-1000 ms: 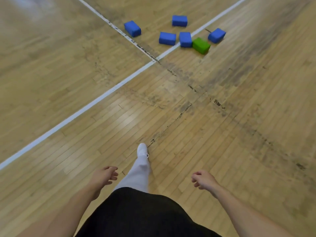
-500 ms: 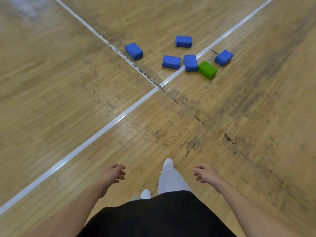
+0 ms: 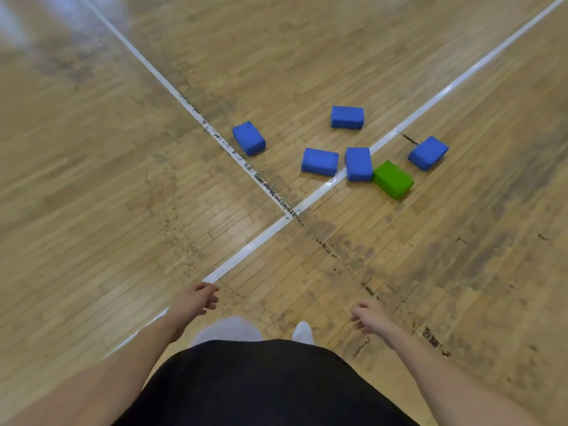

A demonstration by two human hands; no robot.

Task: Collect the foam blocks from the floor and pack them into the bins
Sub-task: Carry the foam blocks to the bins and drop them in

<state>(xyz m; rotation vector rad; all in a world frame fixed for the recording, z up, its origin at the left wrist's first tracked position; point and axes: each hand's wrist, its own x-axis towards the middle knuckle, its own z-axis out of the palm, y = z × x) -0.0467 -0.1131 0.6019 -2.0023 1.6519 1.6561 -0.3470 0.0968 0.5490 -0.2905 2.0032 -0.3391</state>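
Several blue foam blocks lie on the wooden gym floor ahead: one at the left (image 3: 248, 138), one at the back (image 3: 347, 117), two side by side in the middle (image 3: 319, 161) (image 3: 358, 163), and one at the right (image 3: 428, 153). A green foam block (image 3: 393, 179) touches the right middle blue one. My left hand (image 3: 193, 299) and my right hand (image 3: 370, 316) hang low in front of me, fingers loosely curled, holding nothing, well short of the blocks. No bin is in view.
Two white painted lines (image 3: 310, 199) cross on the floor just in front of the blocks, with worn dark scuffs along them. My white shoes (image 3: 302, 332) and black shorts (image 3: 261, 382) fill the bottom of the view.
I have walked forward: the blocks have come closer and lower in the view. My feet have swapped places in stride. Both hands stay empty.
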